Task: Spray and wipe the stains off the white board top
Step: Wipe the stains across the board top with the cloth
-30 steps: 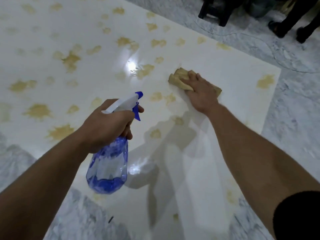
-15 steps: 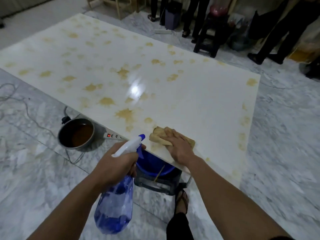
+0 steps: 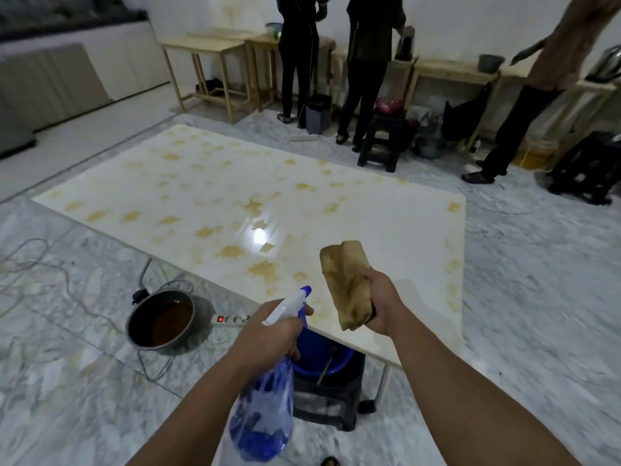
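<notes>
Above board edge | right hand (image 3: 381,304) grips cloth (image 3: 347,284) | left hand (image 3: 268,334) grips spray bottle (image 3: 265,412)

A low white table (image 3: 386,210) fills the middle of the frame, its top dotted with yellow-brown stains (image 3: 265,270), densest at centre and left. It stands on a grey marbled floor (image 3: 67,364), where a pot of brown liquid (image 3: 160,322) sits at lower left

blue basin (image 3: 331,359): mostly hidden under board (image 3: 386,230); bystanders: cut off at top edge
</notes>
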